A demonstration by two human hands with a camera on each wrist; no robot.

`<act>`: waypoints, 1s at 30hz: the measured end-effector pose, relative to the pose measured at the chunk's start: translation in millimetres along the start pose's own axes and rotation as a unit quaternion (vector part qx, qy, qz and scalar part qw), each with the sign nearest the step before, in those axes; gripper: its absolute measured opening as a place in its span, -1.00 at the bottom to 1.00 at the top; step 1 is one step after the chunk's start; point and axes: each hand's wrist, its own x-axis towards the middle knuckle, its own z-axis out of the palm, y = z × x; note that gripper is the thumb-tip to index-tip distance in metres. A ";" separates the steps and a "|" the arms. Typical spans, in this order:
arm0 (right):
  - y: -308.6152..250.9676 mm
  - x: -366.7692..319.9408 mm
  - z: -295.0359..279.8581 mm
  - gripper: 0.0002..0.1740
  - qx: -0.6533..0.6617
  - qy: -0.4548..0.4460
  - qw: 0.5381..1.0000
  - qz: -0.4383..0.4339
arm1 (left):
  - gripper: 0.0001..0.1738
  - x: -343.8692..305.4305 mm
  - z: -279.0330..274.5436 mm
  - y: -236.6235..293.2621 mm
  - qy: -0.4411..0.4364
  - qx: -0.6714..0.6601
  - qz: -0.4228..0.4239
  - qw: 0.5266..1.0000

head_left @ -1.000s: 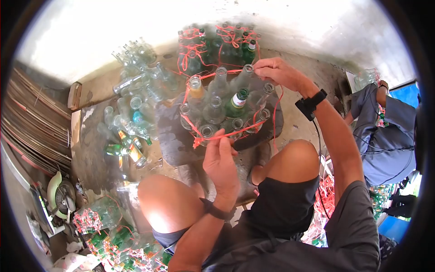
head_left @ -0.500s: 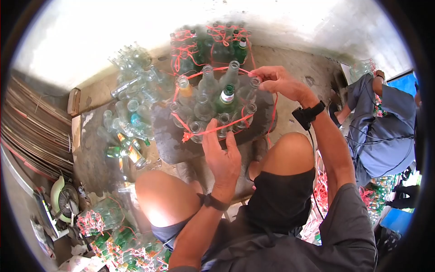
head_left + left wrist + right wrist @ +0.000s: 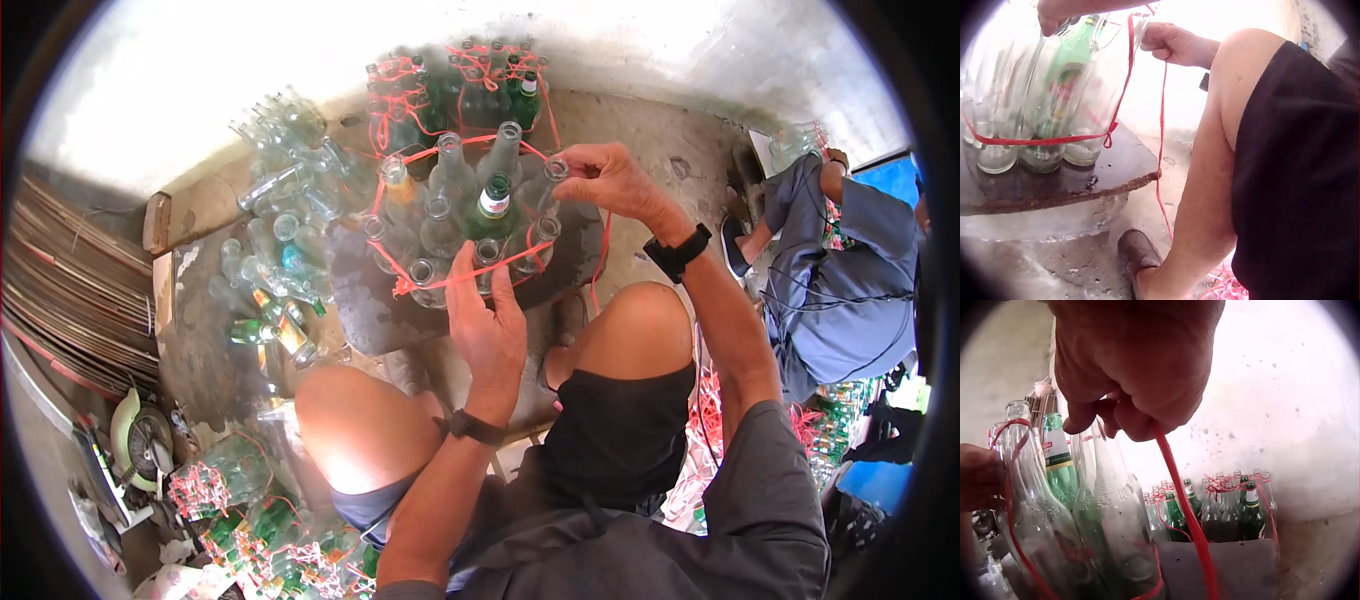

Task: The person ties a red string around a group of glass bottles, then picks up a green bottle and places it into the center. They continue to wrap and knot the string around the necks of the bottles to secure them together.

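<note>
Several clear glass bottles (image 3: 440, 230) and one green bottle (image 3: 497, 190) stand bunched on a dark slab (image 3: 365, 310). Red plastic string (image 3: 468, 277) loops around their necks, and in the left wrist view another string band (image 3: 1035, 141) circles them low down. My left hand (image 3: 490, 335) is at the front, thumb and fingers on either side of a front bottle's neck (image 3: 487, 252). At the right rim of the bunch, my right hand (image 3: 620, 185) pinches the string beside a bottle neck. A loose string length (image 3: 1188, 506) hangs from its curled fingers.
Tied bottle bundles (image 3: 490, 100) stand behind by the wall. Loose bottles (image 3: 280, 250) lie on the floor at left, with more bundles (image 3: 270, 530) at lower left. Another person (image 3: 840, 280) sits at right. Loose red string (image 3: 708, 410) piles beside my right knee.
My left hand has gone from pinching the string at the front to a front bottle's neck. The right hand has come down from the back bottle to the right-side one.
</note>
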 end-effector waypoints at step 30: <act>-25.7 -16.5 29.7 -0.74 -0.239 0.125 0.957 -0.107 | -0.46 2.4 -0.8 -7.4 -0.032 -0.007 -0.051 0.998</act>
